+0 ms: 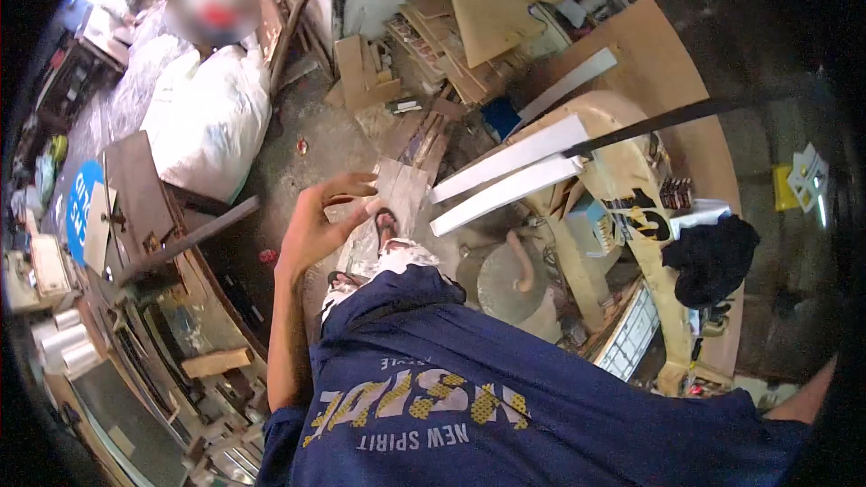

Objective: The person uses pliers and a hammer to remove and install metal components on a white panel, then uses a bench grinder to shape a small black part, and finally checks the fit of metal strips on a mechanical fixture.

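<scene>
My left hand hangs in the air before my body, fingers curved and thumb apart, with nothing seen between them. Below it are the floor and my sandalled feet. To its right, and apart from it, two white strips lie side by side, sticking out over the edge of a worn cream machine body. A long dark bar reaches from the strips toward the right. Only part of my right arm shows at the lower right edge; its hand is out of view.
A black cloth drapes over the machine's right side. A grey disc-shaped part sits beneath the strips. Wood and cardboard offcuts pile up ahead. A large white sack and a dark cabinet stand at the left.
</scene>
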The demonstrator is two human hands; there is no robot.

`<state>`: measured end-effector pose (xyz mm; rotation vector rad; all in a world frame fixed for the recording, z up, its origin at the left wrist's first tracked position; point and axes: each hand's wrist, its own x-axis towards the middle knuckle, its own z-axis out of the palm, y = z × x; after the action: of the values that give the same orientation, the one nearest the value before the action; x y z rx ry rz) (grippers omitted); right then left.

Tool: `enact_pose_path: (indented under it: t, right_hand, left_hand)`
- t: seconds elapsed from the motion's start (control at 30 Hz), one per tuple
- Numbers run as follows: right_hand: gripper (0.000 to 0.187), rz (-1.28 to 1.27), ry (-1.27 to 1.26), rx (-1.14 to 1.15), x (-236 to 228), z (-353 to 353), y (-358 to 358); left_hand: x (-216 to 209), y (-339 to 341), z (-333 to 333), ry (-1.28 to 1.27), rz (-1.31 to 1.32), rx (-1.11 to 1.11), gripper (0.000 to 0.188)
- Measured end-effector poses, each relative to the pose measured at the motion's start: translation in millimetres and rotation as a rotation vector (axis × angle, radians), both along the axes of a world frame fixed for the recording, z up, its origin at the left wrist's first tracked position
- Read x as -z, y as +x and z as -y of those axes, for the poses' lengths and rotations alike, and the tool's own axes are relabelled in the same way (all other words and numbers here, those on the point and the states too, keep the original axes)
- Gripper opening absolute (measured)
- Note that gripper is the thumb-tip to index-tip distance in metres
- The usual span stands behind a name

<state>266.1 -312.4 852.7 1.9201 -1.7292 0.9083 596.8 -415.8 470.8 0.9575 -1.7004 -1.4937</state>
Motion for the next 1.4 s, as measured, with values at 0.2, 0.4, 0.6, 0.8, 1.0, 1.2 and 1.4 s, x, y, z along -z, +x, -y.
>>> enact_pose_path:
  t: [0.2, 0.4, 0.6, 0.8, 1.0, 1.2, 1.4]
  right_hand:
    - [0.042, 0.341, 0.054, -0.366, 60.2, 32.7, 60.8]
    - [0.046, 0.86, 0.196, -0.729, 112.4, 77.3, 89.6]
    - [0.049, 1.256, 0.456, -1.119, 133.8, 126.2, 150.6]
    - [0.053, 1.494, 0.715, -1.406, 133.9, 153.6, 208.3]
    - [0.057, 1.702, 1.004, -1.559, 134.4, 131.3, 300.0]
    - [0.06, 2.067, 1.281, -1.328, 134.4, 45.5, 417.5]
    - [0.049, 1.405, 1.654, -1.808, 207.4, -115.5, 481.9]
  left_hand:
    - [-42.2, -0.7, -37.8, 0.021, -0.149, 0.281, 0.055]
    - [-59.9, -71.2, 30.5, 0.003, -1.042, -0.031, 0.082]
    - [-123.5, 62.9, 57.0, -0.491, -1.67, -0.206, 0.043]
    - [-224.7, 203.6, -38.2, -0.785, -0.728, -1.051, 0.038]
    - [-229.7, 314.1, -232.8, -0.783, -0.297, -1.456, 0.039]
    - [-197.5, 362.9, -562.7, -0.678, -0.154, -2.015, 0.041]
    - [-110.8, 279.6, -824.3, -0.553, -0.436, -2.485, 0.043]
